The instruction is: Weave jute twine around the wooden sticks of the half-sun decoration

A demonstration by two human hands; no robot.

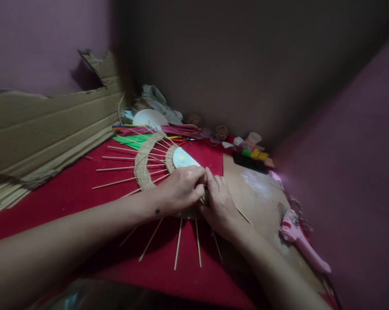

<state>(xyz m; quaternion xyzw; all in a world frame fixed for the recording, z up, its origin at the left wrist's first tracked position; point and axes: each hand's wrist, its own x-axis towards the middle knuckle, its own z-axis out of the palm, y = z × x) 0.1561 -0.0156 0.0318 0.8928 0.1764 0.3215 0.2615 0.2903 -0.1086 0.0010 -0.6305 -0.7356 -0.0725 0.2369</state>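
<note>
A half-round woven piece (142, 165) lies on the red cloth, with thin sticks (112, 169) fanning out from it and two bands of tan cord woven through them. At its centre is a pale half-disc (185, 158). My left hand (184, 185) is closed at the right end of the weaving, thumb and fingers pinched together. Close against it, my right hand (222, 202) grips the same end, its fingertips meeting those of the left. A bit of the woven cord (206, 197) shows between the hands; the rest there is hidden.
A pink glue gun (304, 245) rests on a brown board (262, 198) at the right. Behind it lies a black phone-like object (250, 162). Cardboard (52, 125) leans at the left wall. Green strips (132, 141), coloured sticks and cord balls (222, 132) line the back.
</note>
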